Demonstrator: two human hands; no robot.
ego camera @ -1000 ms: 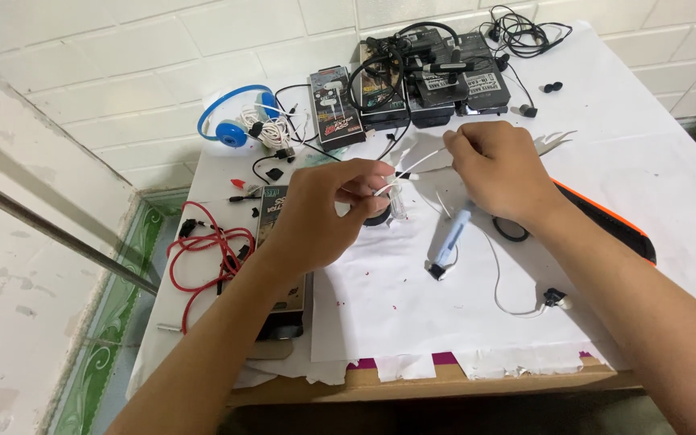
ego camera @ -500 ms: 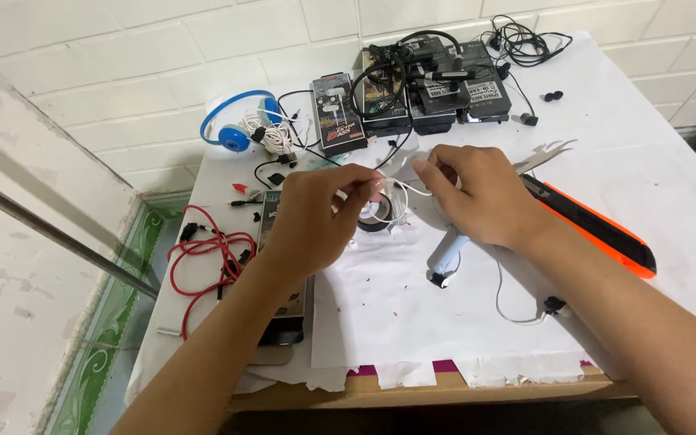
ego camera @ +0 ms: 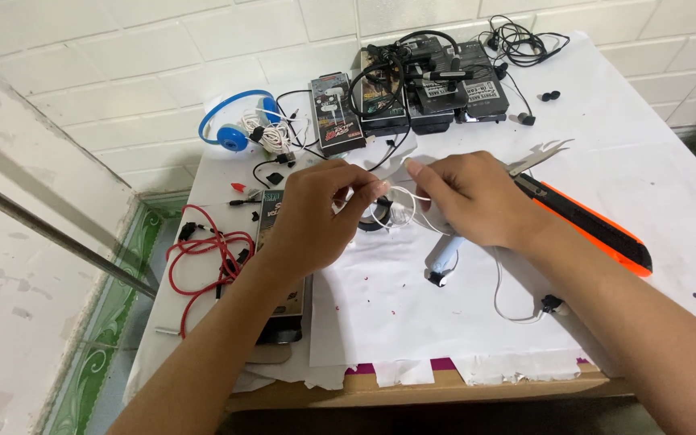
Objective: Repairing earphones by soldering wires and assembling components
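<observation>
My left hand (ego camera: 320,213) and my right hand (ego camera: 469,197) meet over the middle of a white paper-covered table (ego camera: 654,169), both pinching a thin white wire (ego camera: 400,201) that loops between their fingertips. The wire trails down past my right wrist to a small black plug (ego camera: 553,304) lying on the paper. Under my right hand lies a light blue and white pen-shaped tool (ego camera: 443,259). A roll of black tape (ego camera: 376,221) sits just below the fingertips, partly hidden.
An orange and black cutter (ego camera: 598,229) lies to the right, with grey pliers (ego camera: 537,157) behind it. Blue headphones (ego camera: 231,125), several boxed earphones (ego camera: 336,113) and black cables (ego camera: 525,40) line the back. Red leads (ego camera: 203,254) and a dark meter (ego camera: 279,242) lie at left.
My hands have come closer together at the table's middle. The right hand has moved left towards the left hand, and the white wire now forms a small loop between them.
</observation>
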